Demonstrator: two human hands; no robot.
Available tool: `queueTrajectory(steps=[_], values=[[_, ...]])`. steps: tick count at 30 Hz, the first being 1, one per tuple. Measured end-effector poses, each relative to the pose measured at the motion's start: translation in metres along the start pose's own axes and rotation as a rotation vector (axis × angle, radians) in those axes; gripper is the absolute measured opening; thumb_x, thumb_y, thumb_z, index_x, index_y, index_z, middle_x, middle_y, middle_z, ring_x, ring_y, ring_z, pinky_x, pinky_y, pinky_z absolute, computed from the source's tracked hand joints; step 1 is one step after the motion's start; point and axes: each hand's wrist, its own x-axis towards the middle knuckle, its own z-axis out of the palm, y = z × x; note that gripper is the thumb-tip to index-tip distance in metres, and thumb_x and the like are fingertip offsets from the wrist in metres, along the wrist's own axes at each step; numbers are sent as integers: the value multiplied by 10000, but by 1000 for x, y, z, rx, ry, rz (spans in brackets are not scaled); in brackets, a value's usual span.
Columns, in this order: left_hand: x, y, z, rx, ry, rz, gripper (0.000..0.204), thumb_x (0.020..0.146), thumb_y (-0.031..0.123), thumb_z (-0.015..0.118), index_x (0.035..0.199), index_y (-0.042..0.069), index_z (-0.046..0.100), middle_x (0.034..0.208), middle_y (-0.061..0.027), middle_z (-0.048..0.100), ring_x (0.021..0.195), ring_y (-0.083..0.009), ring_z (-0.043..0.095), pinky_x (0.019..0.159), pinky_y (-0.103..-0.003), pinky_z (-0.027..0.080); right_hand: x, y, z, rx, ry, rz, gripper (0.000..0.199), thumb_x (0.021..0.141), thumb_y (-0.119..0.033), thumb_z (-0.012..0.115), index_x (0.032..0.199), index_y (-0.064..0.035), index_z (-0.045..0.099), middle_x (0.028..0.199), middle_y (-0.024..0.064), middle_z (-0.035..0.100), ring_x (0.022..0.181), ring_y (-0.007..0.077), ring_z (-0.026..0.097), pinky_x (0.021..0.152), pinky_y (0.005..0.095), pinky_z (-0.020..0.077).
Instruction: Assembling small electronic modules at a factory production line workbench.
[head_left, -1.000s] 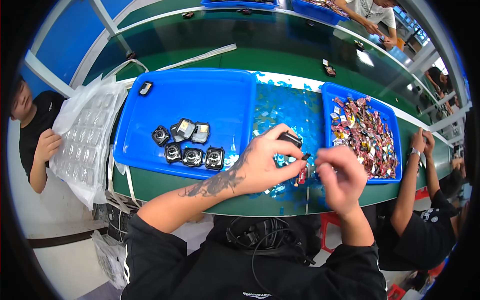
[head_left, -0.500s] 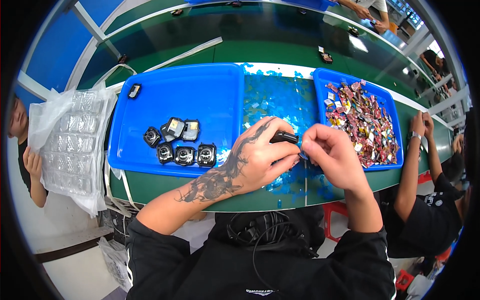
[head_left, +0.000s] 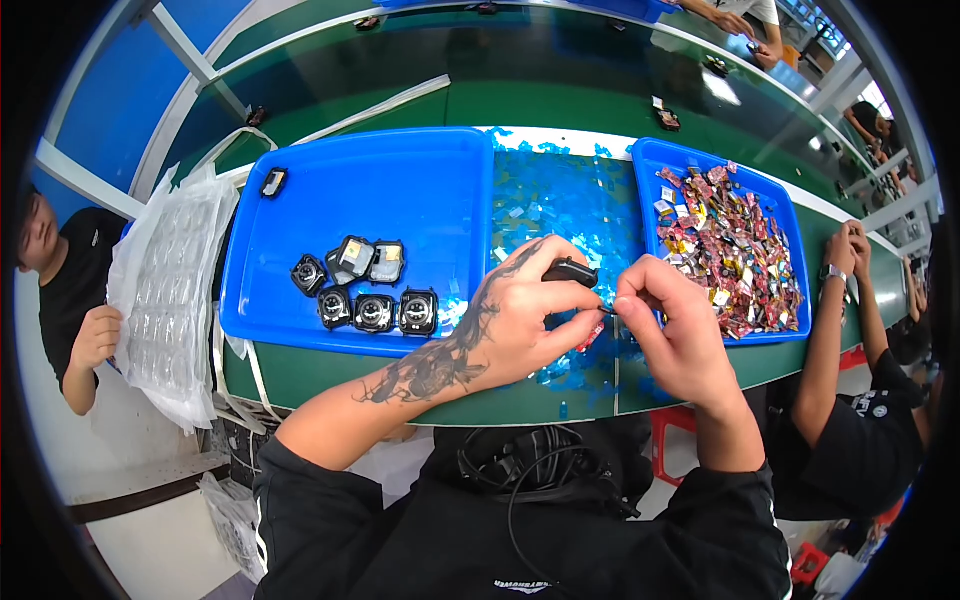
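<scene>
My left hand is closed around a black watch case above the bench. A small pink-red piece shows just under its fingertips; whether it is attached to the case I cannot tell. Close beside it, my right hand pinches with thumb and forefinger something small and dark, too tiny to name, at the case's edge. Left of my hands, a large blue tray carries several black watch cases, some with round sensor backs up. One watch case lies alone in its far left corner.
Blue film scraps cover the bench between the trays. A smaller blue tray on the right is heaped with pink, white and gold pieces. Beyond runs a dark green conveyor. At left, a person holds clear plastic trays; a co-worker's arms are at right.
The pink-red piece has come into view under my left fingertips. My right hand has shifted slightly right. The person at left has moved right with the plastic trays. Conveyor items have drifted right.
</scene>
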Motion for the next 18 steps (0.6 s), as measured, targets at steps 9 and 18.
queueTrajectory(steps=[9, 18], values=[[1, 0, -2, 313, 54, 237, 172, 651, 36, 770, 808, 47, 701, 918, -94, 591, 790, -254, 603, 640, -337, 505, 11, -2, -2, -92, -62, 116, 96, 923, -67, 530, 877, 4, 487, 744, 153, 549, 680, 369, 556, 604, 426, 424], [-1, 10, -3, -154, 118, -247, 90, 751, 56, 729, 806, 1, 683, 881, -99, 603, 785, -234, 625, 718, -331, 515, 8, 6, 6, -239, 140, -61, 298, 811, 9, 651, 1103, -38, 616, 884, 123, 620, 738, 239, 628, 584, 314, 491]])
